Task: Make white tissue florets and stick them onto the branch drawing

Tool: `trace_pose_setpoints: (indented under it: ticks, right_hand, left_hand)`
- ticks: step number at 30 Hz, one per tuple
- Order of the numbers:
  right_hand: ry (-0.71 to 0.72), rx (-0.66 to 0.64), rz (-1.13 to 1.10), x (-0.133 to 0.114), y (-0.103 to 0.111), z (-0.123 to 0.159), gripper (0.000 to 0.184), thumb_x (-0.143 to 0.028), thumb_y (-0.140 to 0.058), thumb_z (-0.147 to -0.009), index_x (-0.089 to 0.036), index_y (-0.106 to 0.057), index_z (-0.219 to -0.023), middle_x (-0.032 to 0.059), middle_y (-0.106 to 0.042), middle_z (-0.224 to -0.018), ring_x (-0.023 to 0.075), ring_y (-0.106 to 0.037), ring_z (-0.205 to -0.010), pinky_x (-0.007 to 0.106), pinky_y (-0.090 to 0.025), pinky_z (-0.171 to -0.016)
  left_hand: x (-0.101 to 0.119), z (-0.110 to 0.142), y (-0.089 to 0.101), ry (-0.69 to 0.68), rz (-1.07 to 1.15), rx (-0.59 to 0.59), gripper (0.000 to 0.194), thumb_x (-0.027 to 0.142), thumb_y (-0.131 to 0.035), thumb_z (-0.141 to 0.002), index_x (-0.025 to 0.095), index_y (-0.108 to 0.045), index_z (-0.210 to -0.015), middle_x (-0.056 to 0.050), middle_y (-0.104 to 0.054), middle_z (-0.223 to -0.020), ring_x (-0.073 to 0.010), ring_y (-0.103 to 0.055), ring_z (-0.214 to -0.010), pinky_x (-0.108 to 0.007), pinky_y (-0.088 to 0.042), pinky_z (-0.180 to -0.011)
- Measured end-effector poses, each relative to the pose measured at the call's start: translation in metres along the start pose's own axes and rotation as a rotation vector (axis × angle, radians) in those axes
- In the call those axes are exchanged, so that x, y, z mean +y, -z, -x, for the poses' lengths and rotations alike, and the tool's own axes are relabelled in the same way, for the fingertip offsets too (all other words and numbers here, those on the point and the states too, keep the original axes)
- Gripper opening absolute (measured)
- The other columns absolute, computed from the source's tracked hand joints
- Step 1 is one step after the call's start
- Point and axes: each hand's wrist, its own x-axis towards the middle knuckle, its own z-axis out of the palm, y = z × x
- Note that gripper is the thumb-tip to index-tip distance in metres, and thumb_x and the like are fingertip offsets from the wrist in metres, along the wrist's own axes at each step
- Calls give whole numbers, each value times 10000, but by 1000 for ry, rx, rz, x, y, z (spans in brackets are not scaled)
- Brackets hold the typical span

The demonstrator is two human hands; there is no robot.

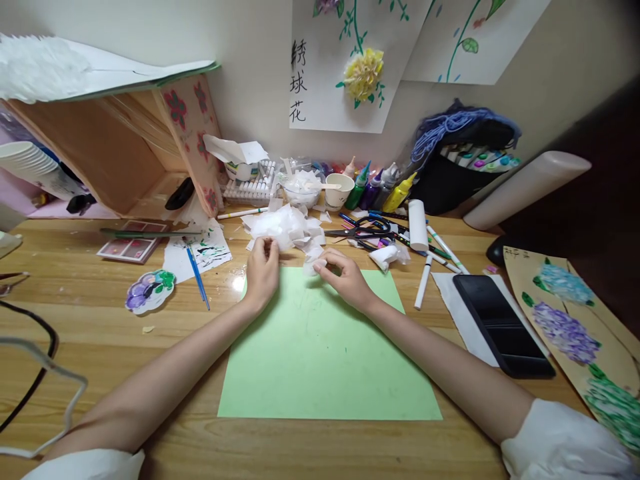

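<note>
A sheet of light green paper [330, 360] lies flat on the wooden table under both my hands. My right hand [349, 283] pinches a thin, translucent piece of white tissue paper [314, 265] just above the sheet's far edge. My left hand [263, 272] is at the sheet's far left corner, its fingers curled together; whatever they may hold is hidden. Right beyond my hands spreads a loose pile of torn white tissue paper [283, 223]. Black-handled scissors [367, 230] lie to the right of that pile.
Behind the pile stand a bowl of paper scraps [301, 190], a paper cup [339, 191] and several paint bottles [373, 190]. Markers [424, 281] and a phone [503, 327] lie right. Left are a paint palette [150, 290], a blue brush [199, 279] and a decorated box [187, 133].
</note>
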Motion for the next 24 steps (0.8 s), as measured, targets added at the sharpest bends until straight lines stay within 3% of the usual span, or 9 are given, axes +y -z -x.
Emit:
trace_pose_setpoints:
  ticks: [4, 7, 10, 13, 18, 24]
  right_hand:
    - [-80, 85, 10, 6, -2, -1, 289, -363, -522, -841, -172, -539, -625, -16, -418, -656, 124, -408, -627, 270, -301, -583]
    - [-110, 87, 0, 7, -3, -2, 319, -383, -534, -832, -168, -533, -595, -19, -415, -636, 121, -409, -617, 266, -303, -582]
    - [-85, 36, -52, 5, -3, -2, 313, -382, -510, -850, -164, -570, -635, 4, -500, -692, 136, -481, -687, 268, -351, -651]
    - [-59, 1, -103, 3, -3, -2, 333, -380, -463, -876, -163, -576, -651, 19, -537, -735, 142, -509, -735, 270, -365, -703]
    - [-69, -9, -97, 3, -2, -1, 356, -365, -420, -888, -165, -535, -616, 9, -500, -710, 129, -475, -690, 266, -347, -657]
    - [-57, -76, -17, 0, -1, -1, 252, -248, -485, -828, -156, -546, -602, -1, -458, -708, 113, -442, -661, 251, -315, -597]
  left_hand:
    - [10, 9, 1, -236, -198, 69, 246, 253, -517, -829, 192, -512, -1067, -101, -502, -1083, -207, -489, -993, -352, -408, -841]
    - [21, 18, 3, -480, -286, -63, 139, 245, -522, -827, 192, -560, -951, -65, -566, -948, -198, -507, -936, -335, -404, -815]
    - [25, 25, 3, -613, -354, -173, 99, 280, -549, -815, 196, -593, -843, -34, -606, -840, -181, -535, -847, -311, -400, -751]
    - [25, 27, 2, -642, -391, -157, 124, 299, -551, -815, 192, -613, -809, -29, -622, -797, -172, -547, -798, -300, -390, -707]
    - [22, 25, 2, -647, -389, -149, 141, 289, -559, -808, 195, -651, -757, -22, -629, -728, -154, -549, -721, -285, -389, -668]
    - [21, 24, 2, -541, -305, -145, 156, 284, -569, -800, 188, -651, -707, -16, -622, -692, -141, -545, -686, -267, -402, -640]
